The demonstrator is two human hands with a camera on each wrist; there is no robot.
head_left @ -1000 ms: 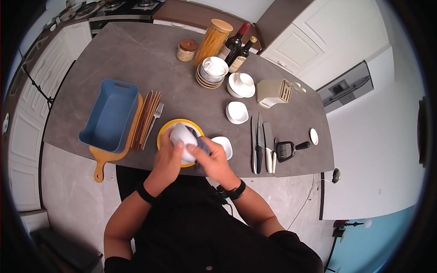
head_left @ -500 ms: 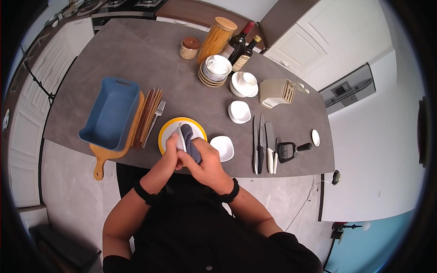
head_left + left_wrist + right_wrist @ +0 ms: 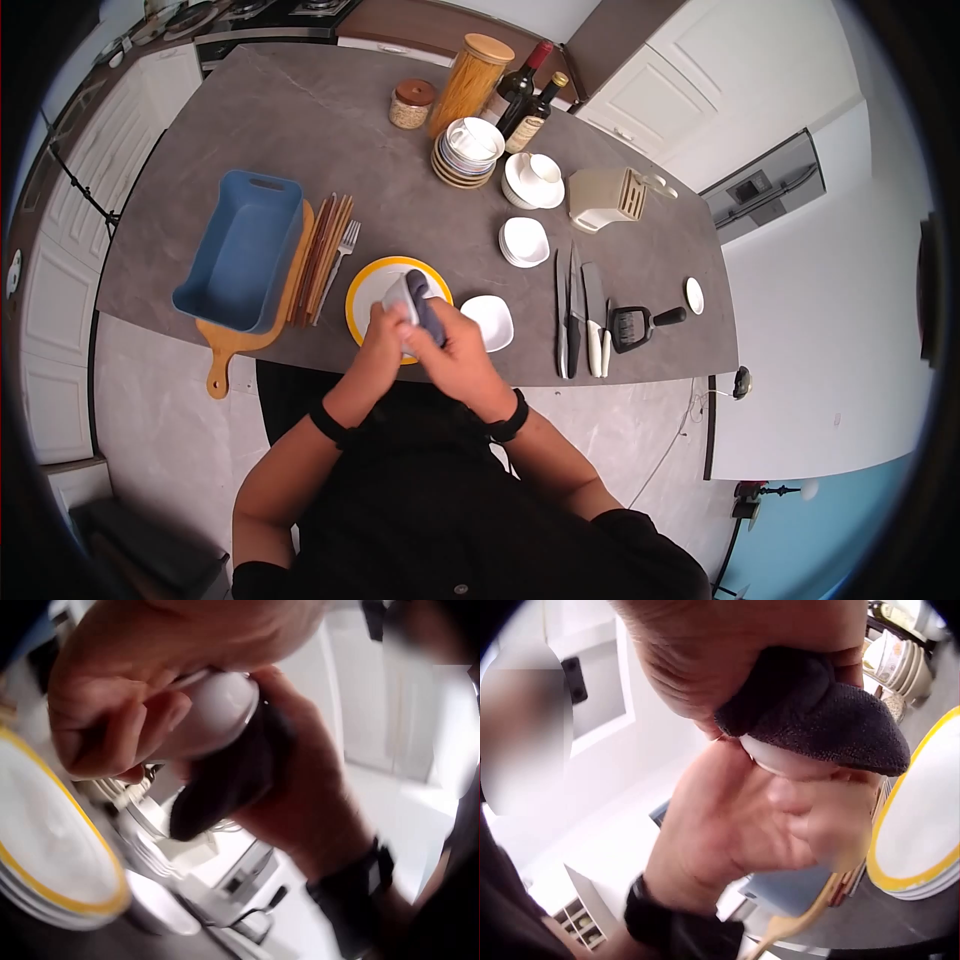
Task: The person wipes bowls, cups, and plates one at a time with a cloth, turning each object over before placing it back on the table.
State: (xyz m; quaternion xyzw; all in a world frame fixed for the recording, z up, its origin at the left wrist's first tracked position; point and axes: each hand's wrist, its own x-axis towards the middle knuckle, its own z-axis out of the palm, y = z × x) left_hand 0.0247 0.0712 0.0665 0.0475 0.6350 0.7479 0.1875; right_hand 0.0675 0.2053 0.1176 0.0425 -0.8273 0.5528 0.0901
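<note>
Head view showed the left hand (image 3: 385,335) gripping a bowl (image 3: 398,296) over the plate (image 3: 362,291), the right hand (image 3: 452,352) pinching a cloth (image 3: 425,310) against it. Glazed and breakable, it probably wanted holding by the rim.

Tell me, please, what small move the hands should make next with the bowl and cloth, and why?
Probably turn the bowl a little in the left hand so the cloth meets a fresh patch. The right hand presses the dark cloth over only one side of the bowl, and both are held just above the yellow plate; the rest of the rim is uncovered.
</note>
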